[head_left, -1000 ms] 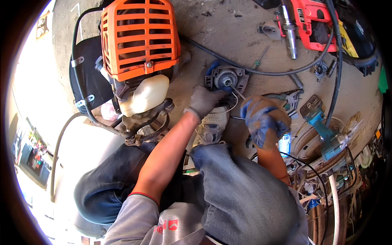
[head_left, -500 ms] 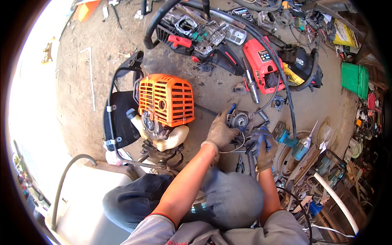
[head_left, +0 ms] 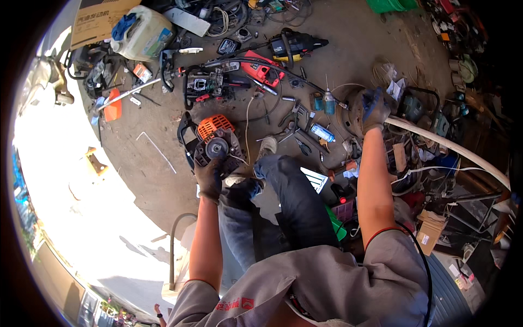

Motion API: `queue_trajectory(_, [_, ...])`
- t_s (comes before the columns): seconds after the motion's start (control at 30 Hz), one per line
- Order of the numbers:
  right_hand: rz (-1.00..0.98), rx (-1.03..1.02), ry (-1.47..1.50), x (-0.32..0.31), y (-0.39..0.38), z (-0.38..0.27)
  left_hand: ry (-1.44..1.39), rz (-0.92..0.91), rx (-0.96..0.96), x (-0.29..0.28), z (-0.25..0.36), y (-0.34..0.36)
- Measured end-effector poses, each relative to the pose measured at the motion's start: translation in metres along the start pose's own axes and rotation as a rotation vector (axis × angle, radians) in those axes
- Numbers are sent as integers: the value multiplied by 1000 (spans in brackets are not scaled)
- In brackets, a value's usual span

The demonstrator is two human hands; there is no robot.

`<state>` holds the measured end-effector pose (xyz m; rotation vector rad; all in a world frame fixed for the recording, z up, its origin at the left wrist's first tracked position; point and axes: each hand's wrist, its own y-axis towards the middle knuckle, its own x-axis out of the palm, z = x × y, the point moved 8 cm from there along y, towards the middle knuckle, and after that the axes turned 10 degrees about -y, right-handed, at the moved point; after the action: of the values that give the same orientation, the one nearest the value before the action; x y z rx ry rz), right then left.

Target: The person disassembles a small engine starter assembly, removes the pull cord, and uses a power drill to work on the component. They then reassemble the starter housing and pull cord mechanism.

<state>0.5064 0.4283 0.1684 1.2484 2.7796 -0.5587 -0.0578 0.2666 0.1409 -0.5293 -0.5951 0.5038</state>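
My gloved left hand (head_left: 209,182) grips a grey metal engine part (head_left: 217,148) with a round hub, from below. The part is held in front of the engine with the orange slotted cover (head_left: 215,125) and hides much of it. A thin pale cord (head_left: 248,122) runs near the part. Out to the right, my gloved right hand (head_left: 375,113) is beside a round brown object (head_left: 354,111) and the end of a long white pole (head_left: 436,140). Its fingers look drawn together; what they hold, if anything, is hidden.
Pliers (head_left: 303,147), a blue spray can (head_left: 322,133) and a teal power drill (head_left: 329,102) lie on the floor ahead. Beyond are a red machine cover (head_left: 262,68), an opened chainsaw body (head_left: 201,84) and a white jug (head_left: 143,34). Clutter crowds the right side.
My hands have moved apart. The left has carried the metal part leftward to the orange-covered engine; the right has reached away to the right. The view has shifted and I sit farther back.
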Motion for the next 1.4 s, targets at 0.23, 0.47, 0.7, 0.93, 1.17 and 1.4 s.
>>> queue_trajectory(0.23, [-269,27,-724,-192,82,-108,42,-29,-142,75,134,-86])
queue_trajectory(0.47, [-439,-1201,-1543,-274,18,-135,143,-197,-75,198,181,-102])
queue_trajectory(0.7, [-527,-923,-1540,-248,-29,-166,17,-424,-69,338,193,-101])
queue_trajectory(0.93, [-441,-570,-976,-189,-13,-231,-37,-531,-201,446,169,-62])
queue_trajectory(1.17, [-417,-1042,-1065,-117,113,-248,-43,-467,-320,537,88,43])
queue_trajectory(1.4, [-458,104,-36,70,464,-316,-7,-238,-404,628,28,166])
